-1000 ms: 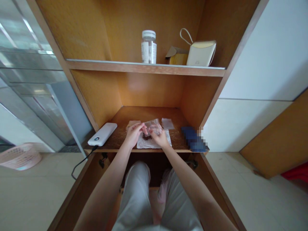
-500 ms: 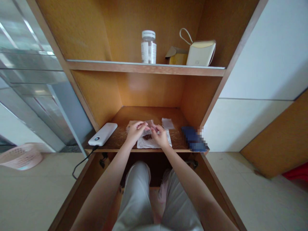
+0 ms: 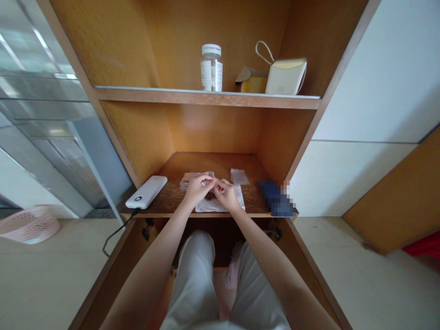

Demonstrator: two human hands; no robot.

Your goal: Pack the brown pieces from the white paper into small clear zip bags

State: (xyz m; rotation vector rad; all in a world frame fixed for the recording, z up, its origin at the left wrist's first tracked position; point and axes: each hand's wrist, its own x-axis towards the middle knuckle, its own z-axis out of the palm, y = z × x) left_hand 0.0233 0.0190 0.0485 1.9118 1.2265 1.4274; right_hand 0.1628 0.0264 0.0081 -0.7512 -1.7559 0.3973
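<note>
My left hand [image 3: 200, 187] and my right hand [image 3: 226, 193] meet over the shelf, their fingers pinched on a small clear plastic bag [image 3: 215, 180]. Most of that bag is hidden by the fingers. Below them lies a white sheet or pouch [image 3: 237, 195] with small dark brown pieces [image 3: 209, 195] on it, partly covered by my hands. Behind my left hand are flat clear packets [image 3: 187, 178]. Another clear zip bag [image 3: 239, 176] rests flat beyond my right hand.
A white power bank [image 3: 146, 192] with a black cable [image 3: 118, 229] sits at the shelf's left. On the right is a dark blue object [image 3: 275, 197], partly pixelated. The upper shelf [image 3: 206, 96] carries a clear bottle [image 3: 211, 68], a small box [image 3: 252, 81] and a cream pouch [image 3: 286, 77].
My hands have come closer together, and the left has turned inward. The small bag, which stood up between the fingers before, is now mostly covered by them.
</note>
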